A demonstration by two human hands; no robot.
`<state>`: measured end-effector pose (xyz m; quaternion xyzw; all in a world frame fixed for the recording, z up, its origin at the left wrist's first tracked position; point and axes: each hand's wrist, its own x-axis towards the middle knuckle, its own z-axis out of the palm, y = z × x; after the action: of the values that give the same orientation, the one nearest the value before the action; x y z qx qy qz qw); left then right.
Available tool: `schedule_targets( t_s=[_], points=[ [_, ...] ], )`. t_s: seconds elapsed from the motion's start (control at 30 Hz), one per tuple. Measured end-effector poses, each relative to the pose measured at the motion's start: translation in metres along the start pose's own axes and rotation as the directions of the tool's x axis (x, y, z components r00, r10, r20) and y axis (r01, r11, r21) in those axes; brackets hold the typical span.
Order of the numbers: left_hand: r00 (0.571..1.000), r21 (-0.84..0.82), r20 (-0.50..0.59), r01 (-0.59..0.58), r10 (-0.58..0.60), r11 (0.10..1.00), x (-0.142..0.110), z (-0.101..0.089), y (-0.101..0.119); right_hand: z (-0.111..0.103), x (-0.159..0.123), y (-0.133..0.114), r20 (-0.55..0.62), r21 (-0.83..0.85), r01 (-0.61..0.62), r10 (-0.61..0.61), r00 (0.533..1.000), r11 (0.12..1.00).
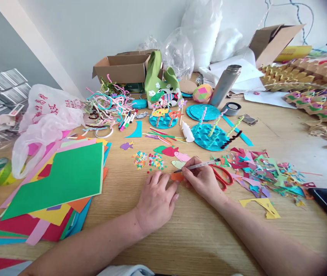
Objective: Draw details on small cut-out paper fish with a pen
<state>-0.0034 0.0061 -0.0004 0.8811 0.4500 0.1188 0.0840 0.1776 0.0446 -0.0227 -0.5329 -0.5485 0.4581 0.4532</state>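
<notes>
My right hand (202,180) grips a pen (205,164) with a pale barrel, its tip pointing left over a small orange paper piece (177,176). On the near side of that piece, my left hand (157,197) lies palm down with fingers stretched, the fingertips at its edge. The piece's full outline is partly hidden by my hands. Just beyond are paper fish: a pale green fish (177,164), a pink fish (182,156) and a red fish (170,151). Red-handled scissors (229,177) rest beside my right hand, their blades hidden.
Coloured paper sheets (74,172) are stacked at left, paper scraps (275,176) at right. Confetti dots (156,161) lie ahead. Farther back stand a blue egg-tray disc (206,140) with pipe cleaners, a glue bottle (187,132), a steel flask (225,85) and a green bag (154,84).
</notes>
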Motion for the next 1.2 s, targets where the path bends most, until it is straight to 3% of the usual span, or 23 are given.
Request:
schedule_targets(
  t_s=[0.27,1.2],
  points=[
    [0.999,0.018,-0.032,-0.006,0.006,1.0,-0.0009,-0.0003,0.0,-0.0006,0.0033,0.0014,0.048,0.051,-0.069,0.067,0.997,0.996],
    [0.999,0.055,0.05,-0.007,0.004,0.998,-0.001,-0.0022,0.0043,0.0023,0.0046,-0.0058,0.076,0.006,-0.103,0.102,0.992,0.995]
  ],
)
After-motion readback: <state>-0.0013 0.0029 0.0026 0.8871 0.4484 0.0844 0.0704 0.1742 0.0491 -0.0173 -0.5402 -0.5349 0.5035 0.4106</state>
